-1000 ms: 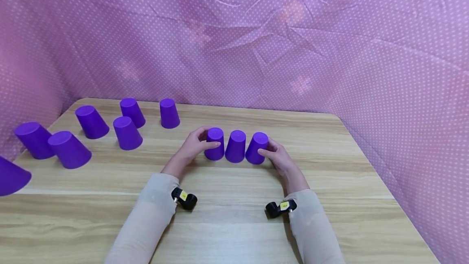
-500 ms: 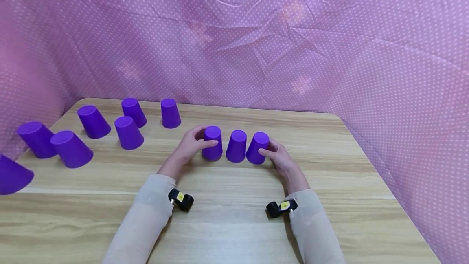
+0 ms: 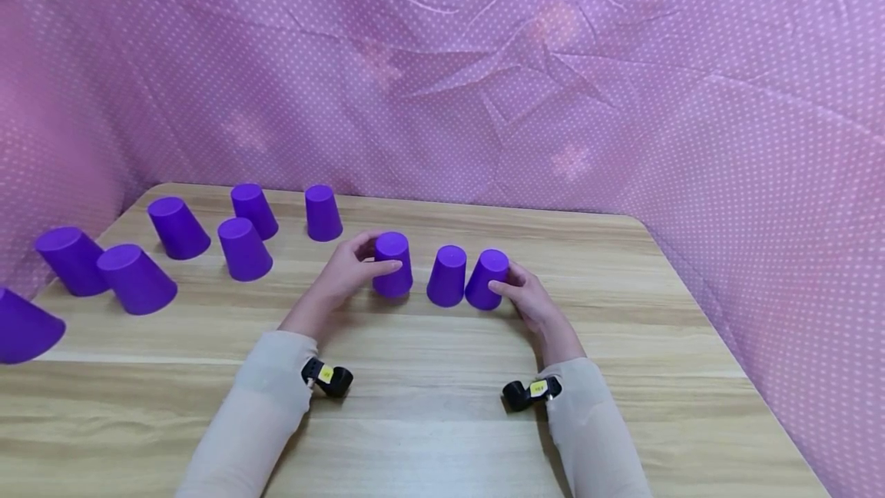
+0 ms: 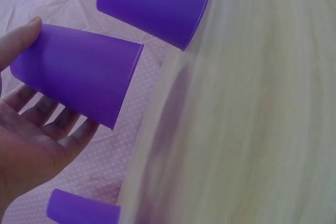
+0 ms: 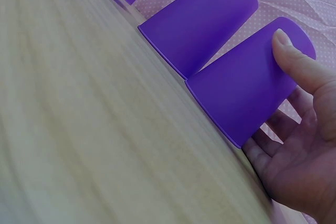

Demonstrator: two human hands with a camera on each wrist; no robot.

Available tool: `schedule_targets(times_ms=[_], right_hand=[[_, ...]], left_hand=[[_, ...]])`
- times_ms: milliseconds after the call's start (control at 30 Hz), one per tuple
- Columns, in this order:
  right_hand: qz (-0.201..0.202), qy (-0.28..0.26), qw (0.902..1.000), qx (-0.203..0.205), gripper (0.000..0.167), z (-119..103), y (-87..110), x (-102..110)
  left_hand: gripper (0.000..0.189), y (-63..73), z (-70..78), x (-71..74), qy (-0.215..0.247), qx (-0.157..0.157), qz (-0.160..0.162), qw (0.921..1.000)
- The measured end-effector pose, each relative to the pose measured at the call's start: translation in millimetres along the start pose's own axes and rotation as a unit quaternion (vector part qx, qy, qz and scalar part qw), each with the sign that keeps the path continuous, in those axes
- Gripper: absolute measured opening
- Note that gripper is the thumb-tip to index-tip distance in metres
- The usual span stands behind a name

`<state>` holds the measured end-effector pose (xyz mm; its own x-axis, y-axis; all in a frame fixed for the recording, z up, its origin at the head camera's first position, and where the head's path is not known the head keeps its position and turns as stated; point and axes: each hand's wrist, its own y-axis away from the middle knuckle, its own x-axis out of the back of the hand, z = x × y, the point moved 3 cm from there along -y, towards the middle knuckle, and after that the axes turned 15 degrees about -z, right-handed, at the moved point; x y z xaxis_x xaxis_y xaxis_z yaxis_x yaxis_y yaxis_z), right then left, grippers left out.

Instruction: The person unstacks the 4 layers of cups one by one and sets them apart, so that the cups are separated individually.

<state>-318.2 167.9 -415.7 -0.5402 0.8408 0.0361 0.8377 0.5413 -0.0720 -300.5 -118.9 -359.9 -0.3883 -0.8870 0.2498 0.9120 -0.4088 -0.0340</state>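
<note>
Three upside-down purple cups make a row at mid-table. My left hand (image 3: 351, 267) grips the left purple cup (image 3: 392, 277), thumb on the near side and fingers behind. In the left wrist view this held cup (image 4: 79, 72) is raised off the wood, its rim above its shadow. The middle cup (image 3: 446, 277) stands by itself between my hands. With thumb and fingers, my right hand (image 3: 528, 298) holds the right cup (image 3: 485, 283), whose rim (image 5: 212, 116) rests on the table beside the middle cup (image 5: 202, 24).
Several more upside-down purple cups stand to the left and back left, among them a far cup (image 3: 323, 214) and a nearer cup (image 3: 137, 280). A wooden table (image 3: 442, 421) lies under everything. Pink dotted cloth (image 3: 442, 98) hangs behind and at both sides.
My left hand has moved the left cup leftward and up, widening the gap to the middle cup. My right hand and its cup have stayed in place.
</note>
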Motion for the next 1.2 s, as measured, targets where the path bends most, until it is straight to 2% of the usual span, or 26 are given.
schedule_targets(times_ms=[267,433,667,1000,1200], right_hand=[[0.019,-0.015,0.9988,-0.042,0.05,-6,0.8,-2],[0.019,-0.014,0.9989,-0.041,0.052,-6,2.6,-2],[0.017,-0.023,0.999,-0.033,0.052,-4,1.2,-2],[0.015,-0.03,0.9989,-0.032,0.052,-4,1.2,-3],[0.017,-0.029,0.9988,-0.035,0.053,-5,2.0,-3]], left_hand=[[0.062,17.0,9.3,13.4,-0.014,-0.015,-0.003,0.9998],[0.058,28.6,10.9,25.3,-0.027,-0.032,-0.001,0.9991],[0.057,48.1,12.9,42.1,-0.049,-0.017,0.005,0.9986],[0.058,79.9,9.8,68.9,-0.104,-0.005,0.056,0.993],[0.054,96.9,3.9,81.2,-0.09,-0.002,0.079,0.9928]])
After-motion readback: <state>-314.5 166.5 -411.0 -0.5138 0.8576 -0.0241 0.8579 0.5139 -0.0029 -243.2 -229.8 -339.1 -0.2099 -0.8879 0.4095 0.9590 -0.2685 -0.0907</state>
